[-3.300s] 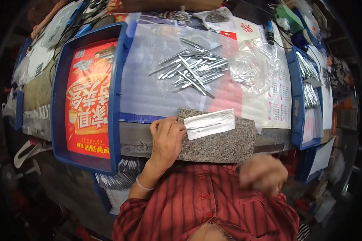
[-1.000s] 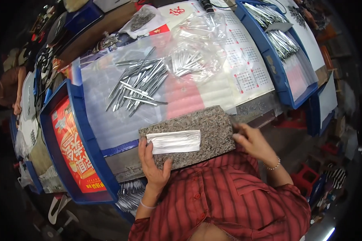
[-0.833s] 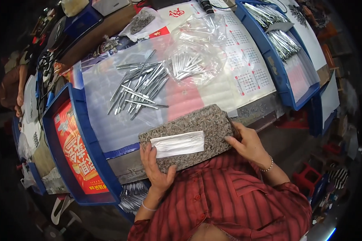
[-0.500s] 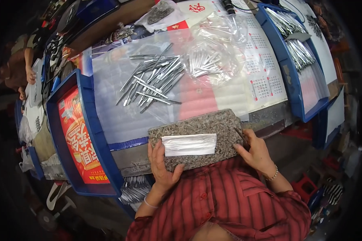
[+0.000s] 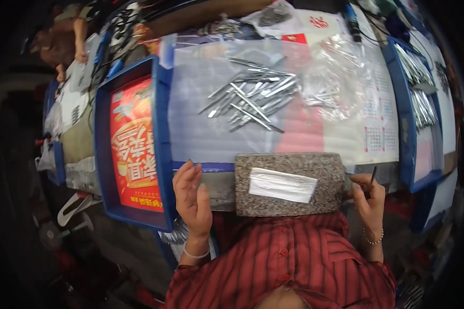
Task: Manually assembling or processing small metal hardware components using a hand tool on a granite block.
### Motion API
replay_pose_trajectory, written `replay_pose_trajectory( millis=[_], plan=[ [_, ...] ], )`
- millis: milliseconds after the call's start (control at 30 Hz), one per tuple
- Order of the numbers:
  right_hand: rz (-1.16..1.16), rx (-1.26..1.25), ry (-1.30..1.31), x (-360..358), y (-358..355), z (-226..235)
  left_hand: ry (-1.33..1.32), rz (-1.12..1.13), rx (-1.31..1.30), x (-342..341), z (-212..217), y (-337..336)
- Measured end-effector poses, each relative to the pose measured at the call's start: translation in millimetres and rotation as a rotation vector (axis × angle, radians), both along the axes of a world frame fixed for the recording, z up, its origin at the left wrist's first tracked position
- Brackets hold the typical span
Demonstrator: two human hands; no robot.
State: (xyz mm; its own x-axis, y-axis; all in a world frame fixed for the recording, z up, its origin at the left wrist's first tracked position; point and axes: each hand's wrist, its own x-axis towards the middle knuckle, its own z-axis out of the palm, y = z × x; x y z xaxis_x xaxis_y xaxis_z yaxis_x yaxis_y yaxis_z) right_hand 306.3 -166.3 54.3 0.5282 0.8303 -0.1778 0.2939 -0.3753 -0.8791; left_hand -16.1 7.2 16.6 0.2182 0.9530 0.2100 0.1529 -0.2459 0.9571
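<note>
**Hands at the two ends of the granite slab**

The left hand (image 5: 192, 198) is released, fingers loose, just beside the left end of the speckled stone slab (image 5: 290, 184). The right hand (image 5: 368, 195) pinches a thin dark tool (image 5: 373, 176) at the right end. A white paper strip (image 5: 282, 185) lies on the slab between the hands. I think a steady slab matters here. Beyond the hands lies a pile of metal blades (image 5: 252, 98); left of the left hand, a blue tray (image 5: 162, 134) stands close.
</note>
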Motion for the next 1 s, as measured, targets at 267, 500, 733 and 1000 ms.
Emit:
replay_pose_trajectory(
  millis=[267, 500, 733, 1000],
  plan=[
    [0.16, 0.064, -0.014, -12, 12, -6, -0.047, 0.003, -0.061, 10, 31, 21],
    [0.106, 0.051, 0.022, -14, 3, 0, 0.485, -0.346, 0.334, 79, 7, 70],
    [-0.106, 0.016, 0.191, 8, -26, 16, 0.745, -0.443, 0.396, 105, -24, 104],
    [-0.091, 0.01, 0.208, 16, -51, -16, 0.867, -0.482, 0.697, 116, -23, 101]
  ],
)
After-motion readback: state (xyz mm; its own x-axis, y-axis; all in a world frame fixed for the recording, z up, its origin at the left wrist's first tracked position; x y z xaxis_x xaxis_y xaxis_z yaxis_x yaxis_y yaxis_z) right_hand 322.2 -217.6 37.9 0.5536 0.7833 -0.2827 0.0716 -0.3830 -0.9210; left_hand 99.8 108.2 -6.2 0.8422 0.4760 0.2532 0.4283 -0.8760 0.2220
